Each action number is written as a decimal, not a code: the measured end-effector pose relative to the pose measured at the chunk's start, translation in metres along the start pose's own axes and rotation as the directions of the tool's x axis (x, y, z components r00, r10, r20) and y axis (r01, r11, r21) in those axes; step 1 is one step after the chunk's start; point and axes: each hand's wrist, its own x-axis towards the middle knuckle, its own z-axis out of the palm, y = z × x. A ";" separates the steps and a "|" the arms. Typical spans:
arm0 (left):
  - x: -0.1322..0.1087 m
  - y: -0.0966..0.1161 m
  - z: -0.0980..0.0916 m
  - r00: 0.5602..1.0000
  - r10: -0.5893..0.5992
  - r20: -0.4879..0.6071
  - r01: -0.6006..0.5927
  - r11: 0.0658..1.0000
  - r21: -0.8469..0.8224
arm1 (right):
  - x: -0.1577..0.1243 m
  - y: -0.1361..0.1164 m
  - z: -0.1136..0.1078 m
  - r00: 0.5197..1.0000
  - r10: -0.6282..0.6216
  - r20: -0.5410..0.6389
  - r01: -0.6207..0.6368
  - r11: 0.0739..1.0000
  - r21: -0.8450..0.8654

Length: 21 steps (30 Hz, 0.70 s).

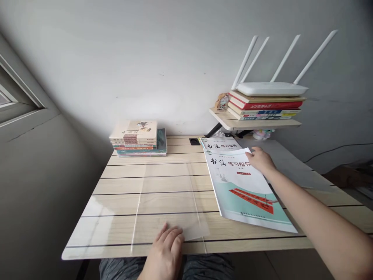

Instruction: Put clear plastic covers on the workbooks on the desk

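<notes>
A clear plastic book cover (166,194) lies spread on the table in front of me, its see-through edges catching light. My left hand (166,245) rests on its near edge, fingers lying over the plastic and the thumb side hidden partly by the hand's angle. To the right is a calligraphy workbook (247,186) with a white and green cover and red strips printed on it. Pinched at its top right corner, the workbook is held by my right hand (262,160). Another similar workbook (220,144) shows behind it, mostly covered.
A stack of books (136,140) stands at the back left of the wooden table (113,182). At the back right, a raised shelf (259,124) carries more books (265,105) and a white router (274,88) with upright antennas. A grey sheet (291,163) lies beneath the shelf.
</notes>
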 end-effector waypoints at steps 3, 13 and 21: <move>0.003 0.010 -0.002 0.938 -0.314 -0.149 0.276 0.933 -0.230 | -0.023 -0.029 -0.003 0.986 -0.109 -0.128 0.105 0.994 -0.043; 0.009 0.005 -0.079 0.145 -0.918 -0.369 0.221 0.394 -0.892 | -0.220 -0.117 -0.025 0.558 -0.782 0.278 0.651 0.620 0.438; -0.035 -0.037 -0.105 -0.060 -0.893 -0.446 0.383 0.392 -0.836 | -0.267 -0.116 -0.021 0.282 -0.774 0.567 0.712 0.565 0.417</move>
